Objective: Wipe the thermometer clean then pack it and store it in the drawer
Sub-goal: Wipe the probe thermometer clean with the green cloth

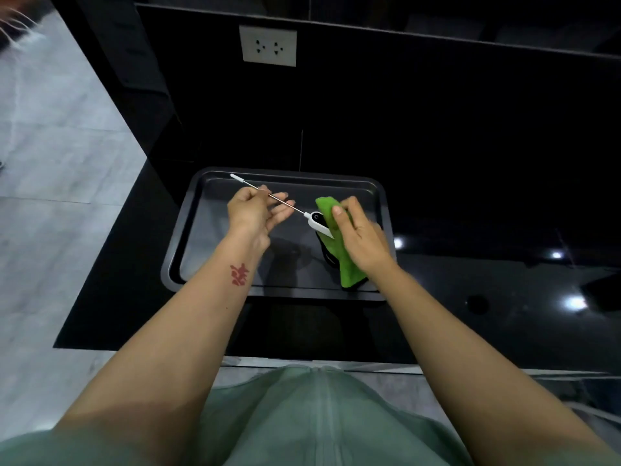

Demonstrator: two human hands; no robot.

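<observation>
Her left hand (255, 210) pinches the thermometer (317, 222) by its thin, stiff probe while the right hand (361, 237) grips the soft green cloth (336, 240) against its light head, the safer hold.

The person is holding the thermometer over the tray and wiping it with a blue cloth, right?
Not quite: the cloth is green, not blue. The head view shows the right hand pressing it on the thermometer, which the left hand holds by its probe over the tray.

I see a glossy black tabletop (470, 314), a dark rectangular tray (188, 230) resting on it near its front left corner
</observation>
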